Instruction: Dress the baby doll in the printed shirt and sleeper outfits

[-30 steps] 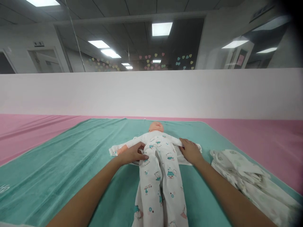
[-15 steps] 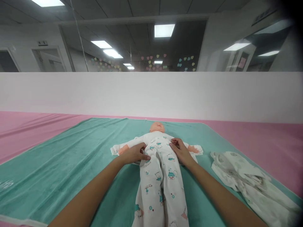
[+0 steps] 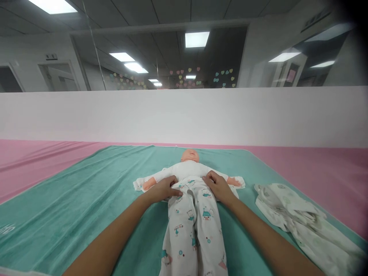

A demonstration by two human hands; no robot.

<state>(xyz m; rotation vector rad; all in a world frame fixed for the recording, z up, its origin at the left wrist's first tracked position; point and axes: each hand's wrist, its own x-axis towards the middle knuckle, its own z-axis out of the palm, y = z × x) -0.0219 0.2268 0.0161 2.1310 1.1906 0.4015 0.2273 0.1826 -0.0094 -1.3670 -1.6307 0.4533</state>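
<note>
A baby doll (image 3: 190,155) lies on its back, head at the far end and arms spread out sideways. It has a white long-sleeved top (image 3: 186,168) on. Over its lower body lie white baby trousers (image 3: 208,214) with a teal and red print, their legs stretching toward me. My left hand (image 3: 165,190) is closed at the left side of the waist, thumb on the cloth and fingers curled. At the right side, my right hand (image 3: 219,188) has its fingers bent and pinched on the waist edge. The fingertips of both hands are partly hidden in the fabric.
A crumpled white cloth with a pale pattern (image 3: 304,218) lies to the right. Beneath everything is a teal sheet (image 3: 86,203) over a pink surface (image 3: 324,168). A low white wall (image 3: 184,115) runs behind, with a mirror or window above it.
The waist edge of the trousers has come down from the doll's chest to its belly, baring more of the white top. Both hands have stayed at its sides. The view has tilted slightly.
</note>
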